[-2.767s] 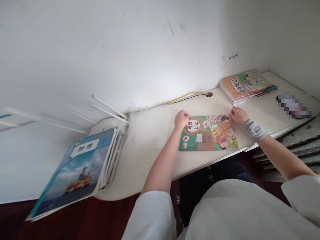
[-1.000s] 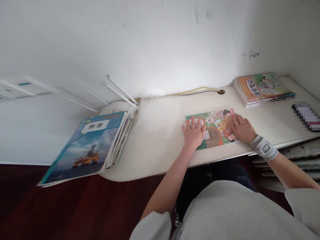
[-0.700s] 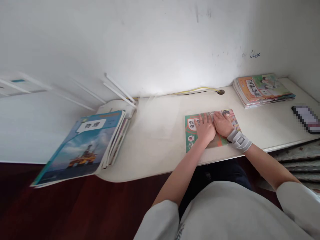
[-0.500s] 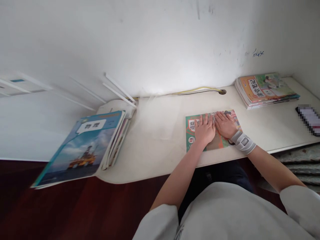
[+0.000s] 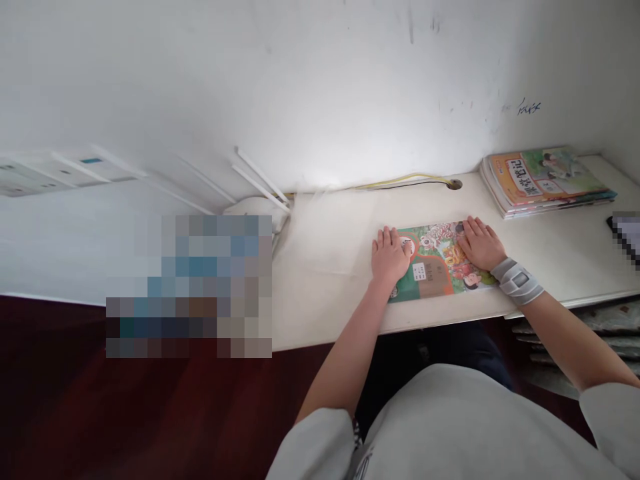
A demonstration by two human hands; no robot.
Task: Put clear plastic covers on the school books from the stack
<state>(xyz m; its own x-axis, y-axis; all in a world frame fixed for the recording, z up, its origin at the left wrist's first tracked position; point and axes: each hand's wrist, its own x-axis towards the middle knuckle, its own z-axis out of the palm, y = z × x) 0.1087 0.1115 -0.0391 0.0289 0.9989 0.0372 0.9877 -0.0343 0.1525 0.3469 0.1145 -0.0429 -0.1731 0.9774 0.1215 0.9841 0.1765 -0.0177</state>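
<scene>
A green and orange illustrated book [image 5: 435, 270] lies flat near the front edge of the white desk. My left hand [image 5: 390, 257] rests on the book's left end, its fingers stretched out and pointing away from me. On the book's right end lies my right hand [image 5: 481, 245], palm down with fingers extended; a grey band [image 5: 517, 281] is round that wrist. Between the hands the cover shows colourful figures and a small white label. Neither hand grips anything.
Several stacked books [image 5: 545, 177] are at the desk's back right, with a partly pixelated phone [image 5: 627, 233] in front. A cable hole [image 5: 454, 185] is near the wall. White antennas [image 5: 263, 177] rise at the left, behind a pixelated patch. The white desk [image 5: 320, 300] has a front edge.
My hands have moved apart, from the book's middle to its two ends, uncovering the cover between them. The view has shifted slightly, and the blue book stack at left is now pixelated.
</scene>
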